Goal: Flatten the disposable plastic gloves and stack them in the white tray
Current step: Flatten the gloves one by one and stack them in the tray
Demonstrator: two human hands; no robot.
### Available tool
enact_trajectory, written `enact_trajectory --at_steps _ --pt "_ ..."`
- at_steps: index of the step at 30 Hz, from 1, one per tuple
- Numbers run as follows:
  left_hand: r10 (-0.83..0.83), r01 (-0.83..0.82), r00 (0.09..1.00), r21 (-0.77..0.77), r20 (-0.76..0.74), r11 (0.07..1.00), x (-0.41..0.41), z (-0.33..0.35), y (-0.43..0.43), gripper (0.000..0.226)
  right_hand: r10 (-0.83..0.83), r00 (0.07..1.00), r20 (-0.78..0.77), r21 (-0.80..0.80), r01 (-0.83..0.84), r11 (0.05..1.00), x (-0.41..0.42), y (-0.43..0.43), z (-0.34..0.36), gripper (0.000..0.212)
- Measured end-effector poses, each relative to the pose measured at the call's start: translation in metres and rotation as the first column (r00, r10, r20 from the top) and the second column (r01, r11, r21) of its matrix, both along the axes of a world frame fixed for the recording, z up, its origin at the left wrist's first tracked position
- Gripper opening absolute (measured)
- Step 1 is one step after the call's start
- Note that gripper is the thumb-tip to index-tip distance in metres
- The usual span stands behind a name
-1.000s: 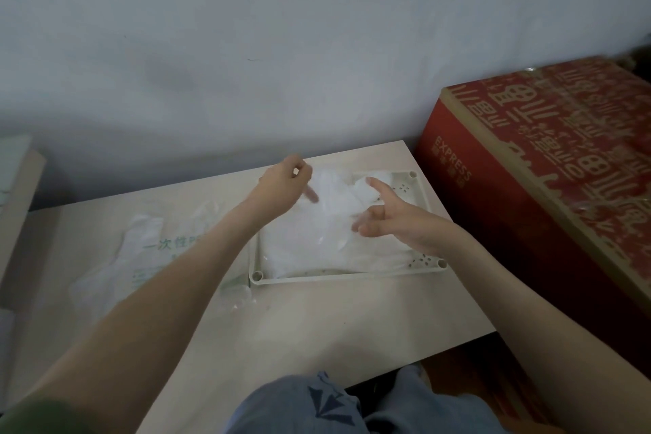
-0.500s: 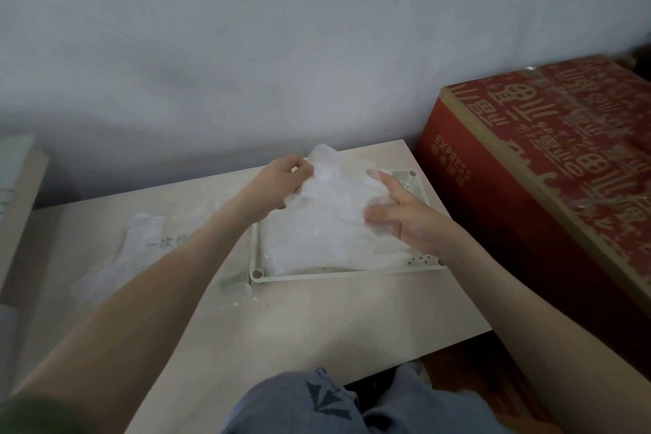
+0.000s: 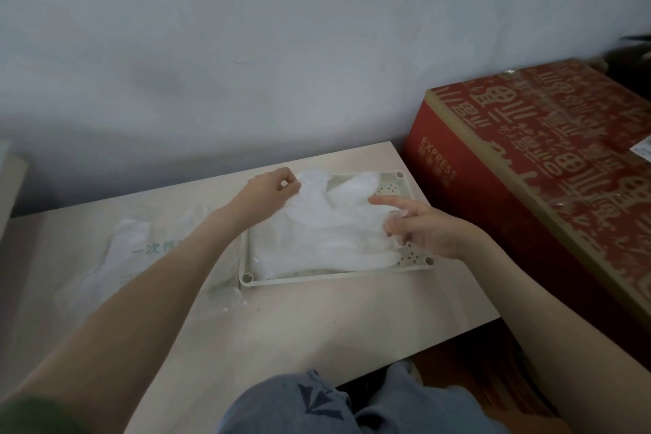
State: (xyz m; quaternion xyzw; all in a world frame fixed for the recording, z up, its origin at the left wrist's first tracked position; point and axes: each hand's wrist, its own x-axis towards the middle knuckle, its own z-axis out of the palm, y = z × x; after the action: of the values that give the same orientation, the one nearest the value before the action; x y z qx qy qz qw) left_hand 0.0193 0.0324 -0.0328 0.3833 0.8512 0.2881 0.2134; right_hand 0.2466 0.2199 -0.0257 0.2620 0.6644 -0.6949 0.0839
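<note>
At six o'clock, nearest the camera, blue-clad knees meet the pale table. A clear wrapper with green print lies flat on the table at nine o'clock from the white tray, just beside it. The tray holds a stack of gloves, a flattened translucent heap filling most of its floor. Over the stack a glove is spread, its fingers pointing toward one o'clock. The left hand pinches the glove's edge at the tray's eleven o'clock corner, fingers curled together. The right hand, at three o'clock, grips its other edge with curled fingers, forefinger straight. At three o'clock of the table stands a red carton; a grey wall rises at twelve.
</note>
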Motion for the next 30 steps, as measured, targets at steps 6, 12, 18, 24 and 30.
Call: enact_trajectory --at_steps 6,12,18,24,30 --pt "-0.116 0.108 0.985 -0.064 -0.127 0.992 -0.003 -0.004 -0.006 0.013 -0.017 0.998 0.055 0.208 0.005 0.978 -0.007 -0.011 0.006 0.026" --pt "-0.151 0.153 0.979 0.002 -0.134 0.988 0.000 -0.004 -0.006 0.014 -0.096 0.995 0.027 0.406 0.076 0.911 -0.022 -0.025 0.018 0.028" --pt "-0.150 0.156 0.965 0.010 -0.216 0.988 0.016 0.005 0.001 0.020 0.097 0.993 0.066 0.789 -0.111 0.605 -0.046 -0.043 0.013 0.088" --pt "-0.150 0.161 0.969 0.040 -0.197 0.986 0.025 0.014 0.012 0.014 0.149 0.987 -0.058 0.770 -0.051 0.636 -0.075 -0.065 0.005 0.082" --pt "-0.163 0.152 0.959 -0.063 -0.232 0.986 0.012 0.003 0.014 0.019 0.046 0.998 -0.048 0.636 -0.005 0.772 -0.097 -0.061 0.003 0.022"
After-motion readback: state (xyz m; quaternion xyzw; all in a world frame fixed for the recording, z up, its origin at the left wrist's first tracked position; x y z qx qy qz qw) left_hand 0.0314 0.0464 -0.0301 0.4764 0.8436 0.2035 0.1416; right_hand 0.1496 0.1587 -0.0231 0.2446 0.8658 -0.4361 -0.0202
